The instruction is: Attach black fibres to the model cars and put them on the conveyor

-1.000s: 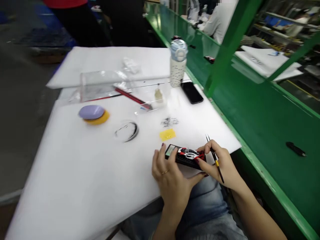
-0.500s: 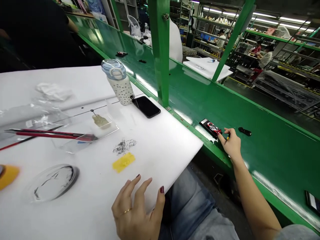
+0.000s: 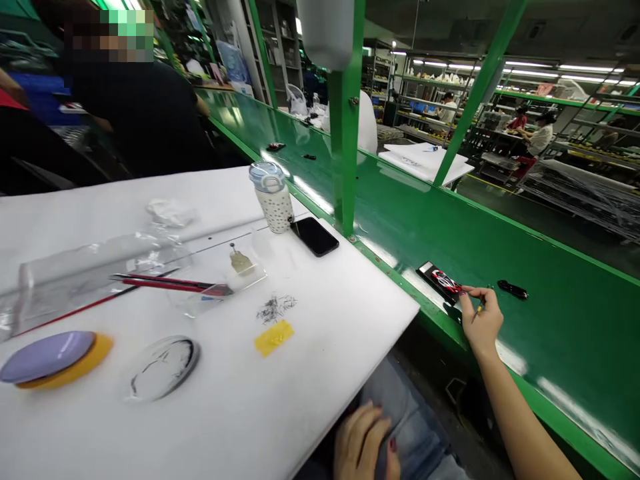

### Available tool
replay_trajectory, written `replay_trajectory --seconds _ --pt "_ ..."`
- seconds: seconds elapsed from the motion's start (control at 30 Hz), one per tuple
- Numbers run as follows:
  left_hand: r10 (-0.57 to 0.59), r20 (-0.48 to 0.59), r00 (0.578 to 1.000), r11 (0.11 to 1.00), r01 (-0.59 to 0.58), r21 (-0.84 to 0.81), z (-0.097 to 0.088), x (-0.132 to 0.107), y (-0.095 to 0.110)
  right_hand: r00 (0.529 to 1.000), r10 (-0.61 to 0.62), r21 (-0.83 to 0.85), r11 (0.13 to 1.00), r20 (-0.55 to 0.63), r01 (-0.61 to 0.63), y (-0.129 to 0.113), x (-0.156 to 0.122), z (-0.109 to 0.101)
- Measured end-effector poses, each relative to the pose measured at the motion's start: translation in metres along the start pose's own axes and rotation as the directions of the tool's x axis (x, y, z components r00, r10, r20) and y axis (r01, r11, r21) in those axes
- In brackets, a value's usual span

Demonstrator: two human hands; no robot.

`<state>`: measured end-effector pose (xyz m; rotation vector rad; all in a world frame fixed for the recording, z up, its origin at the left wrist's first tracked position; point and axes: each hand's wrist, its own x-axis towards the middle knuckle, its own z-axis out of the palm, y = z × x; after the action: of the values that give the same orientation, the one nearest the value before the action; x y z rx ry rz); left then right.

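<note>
My right hand [image 3: 483, 321] reaches over the green belt, thumb and fingers closed on the near end of a flat black device [image 3: 439, 281]. Red and white wires lie bundled on top of that device. A small yellow bit shows among my fingers; what it belongs to is hidden. A short black bundle, perhaps a coiled cable [image 3: 513, 289], lies on the belt just beyond my right hand. Low in the view, my left hand [image 3: 364, 441] is over my lap by the white table's edge. Its fingers are loosely bent, the thumb apart, and nothing shows in it.
On the white table [image 3: 350, 333] are a dotted bottle [image 3: 276, 208], a phone [image 3: 315, 237], yellow tape [image 3: 273, 338], small dark bits [image 3: 275, 308], tweezers [image 3: 175, 283], a round clear lid [image 3: 161, 368] and a purple-and-orange object [image 3: 55, 360]. A green post [image 3: 344, 160] rises beside the belt [image 3: 560, 267].
My left hand has drawn back from above the table to my lap. My right hand stays at the black device. The view has shifted left and up, showing more of a co-worker in black.
</note>
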<state>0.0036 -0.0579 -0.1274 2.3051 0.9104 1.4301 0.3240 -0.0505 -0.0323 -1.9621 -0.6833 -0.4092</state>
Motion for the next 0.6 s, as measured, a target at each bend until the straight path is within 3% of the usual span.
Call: replay_trajectory --seconds 0.1,0.2,0.3,0.43,0.53,0.6 --pt "-0.247 0.166 0.955 0.966 0.228 0.125 0.031 -0.030 -0.023 0.999 -0.002 0.024 1.000 -0.039 0.003 0.004 0.002 0.004" --pt "-0.431 0.329 0.840 0.903 0.403 0.151 0.045 -0.053 -0.054 0.997 -0.015 0.022 1.000 -0.070 0.016 0.009 0.004 0.007" --pt "-0.504 0.478 0.719 0.849 0.514 0.122 0.049 -0.067 -0.075 0.989 -0.052 0.012 0.998 -0.137 0.054 0.011 0.003 0.004" --pt "-0.536 0.603 0.591 0.779 0.621 0.085 0.051 -0.074 -0.082 0.962 -0.177 0.015 0.983 -0.210 0.184 -0.006 -0.003 0.000" --pt "-0.554 0.665 0.501 0.720 0.689 0.081 0.052 -0.073 -0.084 0.935 -0.354 0.126 0.927 -0.011 0.353 -0.042 -0.005 0.021" --pt "-0.564 0.701 0.437 0.676 0.732 0.088 0.054 -0.071 -0.087 0.832 -0.511 0.255 0.852 0.213 0.458 -0.077 -0.003 0.053"
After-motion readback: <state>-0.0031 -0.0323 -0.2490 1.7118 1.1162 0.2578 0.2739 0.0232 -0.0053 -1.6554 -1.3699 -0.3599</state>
